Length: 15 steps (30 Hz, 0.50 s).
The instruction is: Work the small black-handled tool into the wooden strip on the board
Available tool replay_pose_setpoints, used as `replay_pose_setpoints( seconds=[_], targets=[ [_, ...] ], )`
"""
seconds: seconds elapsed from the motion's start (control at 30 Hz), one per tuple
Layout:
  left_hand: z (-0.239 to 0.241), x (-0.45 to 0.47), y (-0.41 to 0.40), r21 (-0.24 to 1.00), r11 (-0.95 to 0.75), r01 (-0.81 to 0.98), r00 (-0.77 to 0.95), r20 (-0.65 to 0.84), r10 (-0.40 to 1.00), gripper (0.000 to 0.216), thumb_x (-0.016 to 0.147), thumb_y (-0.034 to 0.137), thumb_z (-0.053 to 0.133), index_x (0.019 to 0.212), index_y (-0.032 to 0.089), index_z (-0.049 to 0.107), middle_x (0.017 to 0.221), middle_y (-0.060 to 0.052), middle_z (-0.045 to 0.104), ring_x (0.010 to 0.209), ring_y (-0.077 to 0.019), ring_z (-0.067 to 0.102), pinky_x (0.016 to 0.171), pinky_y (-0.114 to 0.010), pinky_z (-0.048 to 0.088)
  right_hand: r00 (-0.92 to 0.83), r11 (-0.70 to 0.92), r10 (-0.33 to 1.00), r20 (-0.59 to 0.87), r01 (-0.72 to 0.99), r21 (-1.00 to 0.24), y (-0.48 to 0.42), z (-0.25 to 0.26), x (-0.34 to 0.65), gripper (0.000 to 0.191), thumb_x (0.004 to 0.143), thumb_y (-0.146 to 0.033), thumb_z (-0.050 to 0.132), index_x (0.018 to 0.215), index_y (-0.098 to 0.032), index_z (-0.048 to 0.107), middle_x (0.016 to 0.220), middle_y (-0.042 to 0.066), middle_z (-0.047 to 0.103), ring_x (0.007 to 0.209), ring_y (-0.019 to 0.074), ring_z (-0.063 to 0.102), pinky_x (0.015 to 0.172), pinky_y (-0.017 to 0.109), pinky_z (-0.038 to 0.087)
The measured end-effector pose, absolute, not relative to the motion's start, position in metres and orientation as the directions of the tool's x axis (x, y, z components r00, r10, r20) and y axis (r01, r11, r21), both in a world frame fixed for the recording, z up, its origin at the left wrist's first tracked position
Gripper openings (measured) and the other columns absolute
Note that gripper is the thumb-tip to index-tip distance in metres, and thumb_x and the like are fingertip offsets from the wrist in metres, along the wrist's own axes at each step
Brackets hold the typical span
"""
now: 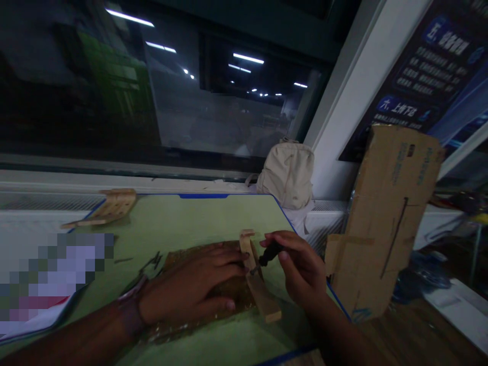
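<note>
A long, narrow wooden piece (pixel 266 299) with a raised far end lies over a worn brown board (pixel 183 256) on the green tabletop. My left hand (pixel 198 279) rests palm down over the board, fingers stretched out, fingertips against the wooden piece's left side. In my right hand (pixel 301 267) is a black-handled tool (pixel 270 253), gripped between thumb and fingers. Its thin tip points down-left at the wooden piece's upper face, near a dark spot; whether it touches is hard to tell. The exact kind of tool is not clear.
Small dark thin pieces (pixel 152 262) lie left of the board. A curved wooden part with holes (pixel 116 206) sits at the table's far left corner. Beyond the table are a beige backpack (pixel 287 173) and, to the right, a tall cardboard sheet (pixel 392 218).
</note>
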State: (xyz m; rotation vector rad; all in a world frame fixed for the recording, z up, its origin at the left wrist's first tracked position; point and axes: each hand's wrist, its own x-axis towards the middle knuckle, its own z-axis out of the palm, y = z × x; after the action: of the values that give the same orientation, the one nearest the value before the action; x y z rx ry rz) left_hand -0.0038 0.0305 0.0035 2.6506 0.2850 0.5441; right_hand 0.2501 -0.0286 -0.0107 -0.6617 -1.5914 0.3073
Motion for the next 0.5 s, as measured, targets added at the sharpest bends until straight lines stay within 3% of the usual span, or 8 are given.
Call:
replay_pose_setpoints(
  seconds=[0.17,0.27,0.37,0.5],
  targets=[
    [0.003,-0.004,0.030,0.434,-0.889,0.144,0.908,0.300,0.293,0.048,0.107,0.049,0.069,0.146,0.024,0.065,0.157,-0.012,0.064,0.146,-0.0349,0.059,0.127,-0.050,0.043,0.139,0.755,0.622,0.770,0.155,-0.637,-0.020,-0.011,0.248,0.018,0.103,-0.023,0.072,0.119,-0.028,0.074,0.105,0.005,0.077,0.089,0.0188,0.082,0.077,0.035,0.069],
    [0.003,-0.004,0.030,0.441,-0.886,0.141,0.907,0.301,0.294,0.048,0.107,0.052,0.068,0.147,0.025,0.065,0.155,-0.011,0.065,0.145,-0.0348,0.059,0.126,-0.050,0.044,0.197,0.759,0.581,0.790,0.220,-0.613,-0.016,-0.012,0.250,0.017,0.098,-0.023,0.076,0.114,-0.028,0.071,0.094,0.002,0.069,0.079,0.0163,0.074,0.066,0.029,0.063],
    [0.003,-0.005,0.030,0.441,-0.888,0.127,0.907,0.311,0.285,0.051,0.107,0.052,0.068,0.150,0.026,0.063,0.155,-0.012,0.066,0.147,-0.0348,0.058,0.128,-0.050,0.041,0.118,0.800,0.480,0.869,0.348,-0.489,-0.018,-0.010,0.252,0.017,0.097,-0.021,0.076,0.112,-0.028,0.073,0.088,0.003,0.066,0.081,0.0183,0.067,0.065,0.030,0.059],
    [0.003,-0.005,0.031,0.441,-0.890,0.121,0.908,0.313,0.279,0.050,0.107,0.053,0.068,0.149,0.027,0.063,0.160,-0.012,0.062,0.151,-0.0346,0.055,0.130,-0.051,0.039,-0.047,0.831,0.447,0.893,0.392,-0.395,-0.028,-0.005,0.254,0.028,0.105,-0.032,0.065,0.132,-0.028,0.074,0.102,0.010,0.072,0.092,0.0249,0.072,0.074,0.041,0.064]
  ],
)
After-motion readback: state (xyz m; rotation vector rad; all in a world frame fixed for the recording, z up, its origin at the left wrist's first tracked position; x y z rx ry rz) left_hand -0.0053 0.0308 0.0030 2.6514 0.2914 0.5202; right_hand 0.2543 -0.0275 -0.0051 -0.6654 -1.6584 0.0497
